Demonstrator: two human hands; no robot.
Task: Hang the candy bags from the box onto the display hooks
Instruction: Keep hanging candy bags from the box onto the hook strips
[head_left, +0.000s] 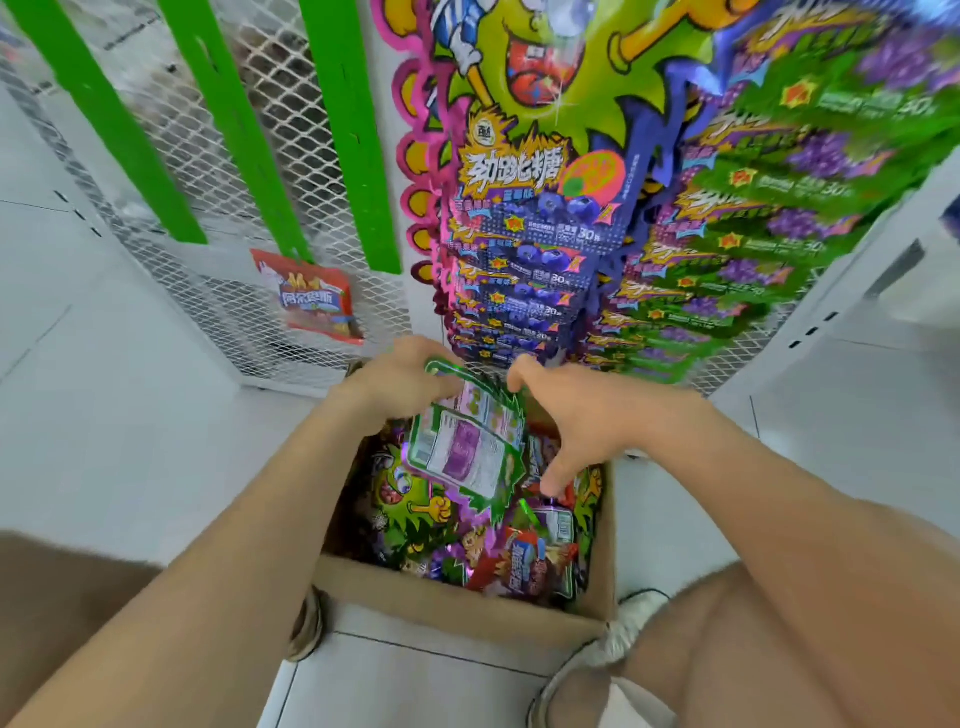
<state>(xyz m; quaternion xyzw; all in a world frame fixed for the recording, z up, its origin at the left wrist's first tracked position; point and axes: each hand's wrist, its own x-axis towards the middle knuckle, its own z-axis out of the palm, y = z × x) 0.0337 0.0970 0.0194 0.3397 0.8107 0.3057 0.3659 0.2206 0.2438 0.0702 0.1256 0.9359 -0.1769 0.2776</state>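
A: Over the box (457, 603) at six o'clock, what's held?
B: The left hand (400, 389) grips a green candy bag (470, 447); the right hand (566, 415) is spread wide beside it. Steady its top, then lift toward one o'clock.

Your one head-worn wide-angle camera looks forward and steeply down onto the open cardboard box (457, 608) on the floor, close in. Both forearms (208, 545) stretch from the lower corners to meet above the box. Behind the box, the wire-mesh display rack (234, 312) and its hanging candy bags (530, 260) climb the frame, bowed by the lens.
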